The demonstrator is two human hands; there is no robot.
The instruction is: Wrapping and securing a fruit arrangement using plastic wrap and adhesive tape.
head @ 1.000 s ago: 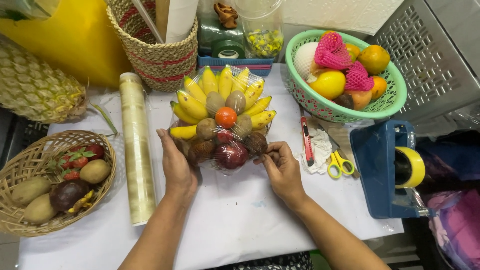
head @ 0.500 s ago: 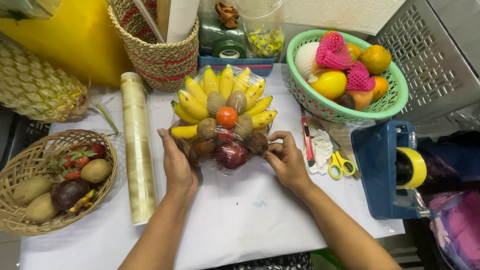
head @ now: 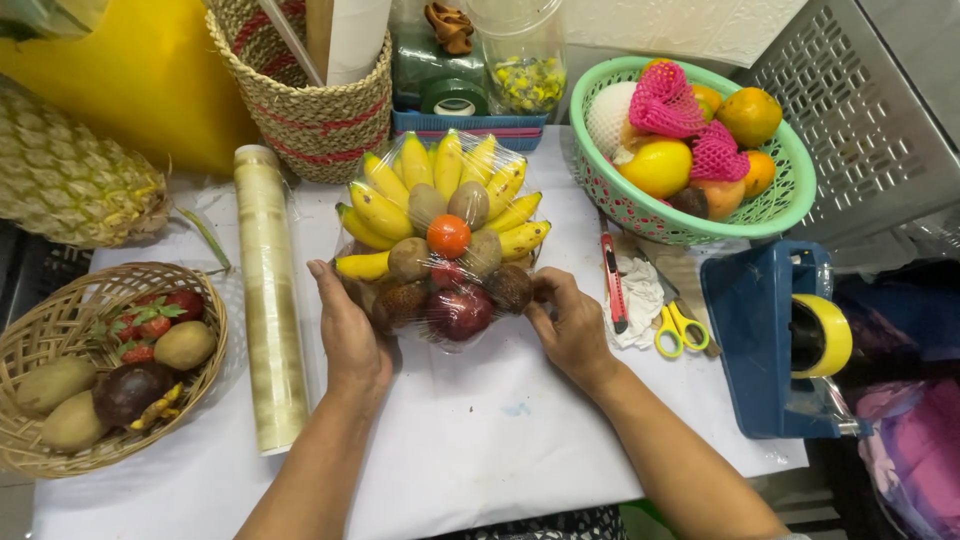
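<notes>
On the white tabletop [head: 480, 440], mid-table, sits a cling-wrapped fruit platter [head: 440, 245], bananas fanned around kiwis and a tangerine. Left hand [head: 350, 335] cups its near-left edge, right hand [head: 570, 325] pinches the near-right edge, both pressed against the film. Cling film roll [head: 268, 310] lies just left.

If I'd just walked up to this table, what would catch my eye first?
Likely the wrapped fruit platter at the centre, a fan of small bananas behind darker fruit, with the left hand and right hand pressed to its sides. Next, the green basket of fruit at upper right and the pineapple at far left.
</notes>
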